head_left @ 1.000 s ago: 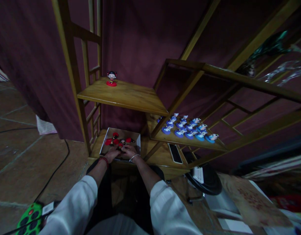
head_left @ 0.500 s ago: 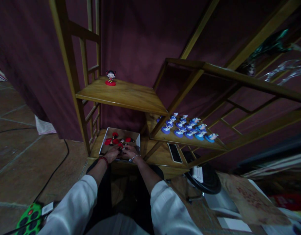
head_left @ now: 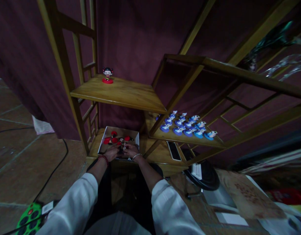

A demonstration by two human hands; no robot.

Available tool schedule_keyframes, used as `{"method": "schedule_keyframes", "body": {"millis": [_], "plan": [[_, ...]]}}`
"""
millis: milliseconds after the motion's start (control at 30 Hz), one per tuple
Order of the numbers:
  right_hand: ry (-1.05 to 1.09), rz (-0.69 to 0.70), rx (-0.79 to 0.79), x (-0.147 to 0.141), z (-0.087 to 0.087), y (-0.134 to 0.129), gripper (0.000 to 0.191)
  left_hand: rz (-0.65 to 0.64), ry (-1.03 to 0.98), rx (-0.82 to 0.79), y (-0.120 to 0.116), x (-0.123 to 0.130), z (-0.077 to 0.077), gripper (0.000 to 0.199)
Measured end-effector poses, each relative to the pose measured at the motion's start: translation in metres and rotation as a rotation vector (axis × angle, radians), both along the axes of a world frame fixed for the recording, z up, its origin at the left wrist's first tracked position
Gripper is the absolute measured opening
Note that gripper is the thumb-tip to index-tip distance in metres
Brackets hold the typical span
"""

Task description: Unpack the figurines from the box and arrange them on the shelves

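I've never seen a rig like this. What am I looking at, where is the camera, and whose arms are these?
This picture comes from a camera worn on a person's head, looking forward and down, so the white-sleeved arms are the wearer's own. The left hand and right hand meet over an open box of red-and-black figurines; whether they hold one is too small to tell. Blue figurines stand in rows on a wooden shelf to the right, and a lone figurine stands on a higher shelf.
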State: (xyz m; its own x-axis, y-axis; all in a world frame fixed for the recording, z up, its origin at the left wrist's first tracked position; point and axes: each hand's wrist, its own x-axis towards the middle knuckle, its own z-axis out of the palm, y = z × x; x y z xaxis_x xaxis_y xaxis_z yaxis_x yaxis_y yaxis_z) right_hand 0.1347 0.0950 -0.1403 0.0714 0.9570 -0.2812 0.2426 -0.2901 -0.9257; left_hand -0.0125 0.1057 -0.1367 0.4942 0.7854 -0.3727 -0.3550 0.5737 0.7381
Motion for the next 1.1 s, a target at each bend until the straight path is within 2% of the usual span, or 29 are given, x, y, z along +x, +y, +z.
{"method": "schedule_keyframes", "body": {"millis": [133, 333, 533, 800, 1100], "plan": [[0.033, -0.051, -0.048, 0.002, 0.003, -0.002, 0.028, 0.017, -0.011, -0.033, 0.004, 0.000, -0.004, 0.029], [0.064, -0.029, 0.037, 0.004, 0.009, 0.000, 0.027, 0.092, -0.025, -0.087, 0.008, 0.005, -0.001, 0.028], [-0.067, 0.008, 0.099, 0.007, 0.007, 0.002, 0.027, 0.142, -0.037, -0.172, 0.008, 0.005, 0.011, 0.033], [-0.315, 0.031, 0.185, 0.006, 0.018, -0.001, 0.023, 0.145, -0.071, -0.165, 0.009, 0.004, 0.011, 0.036], [-0.358, 0.005, 0.207, 0.002, 0.029, -0.004, 0.021, 0.151, -0.137, -0.144, 0.006, 0.004, 0.014, 0.031]]}}
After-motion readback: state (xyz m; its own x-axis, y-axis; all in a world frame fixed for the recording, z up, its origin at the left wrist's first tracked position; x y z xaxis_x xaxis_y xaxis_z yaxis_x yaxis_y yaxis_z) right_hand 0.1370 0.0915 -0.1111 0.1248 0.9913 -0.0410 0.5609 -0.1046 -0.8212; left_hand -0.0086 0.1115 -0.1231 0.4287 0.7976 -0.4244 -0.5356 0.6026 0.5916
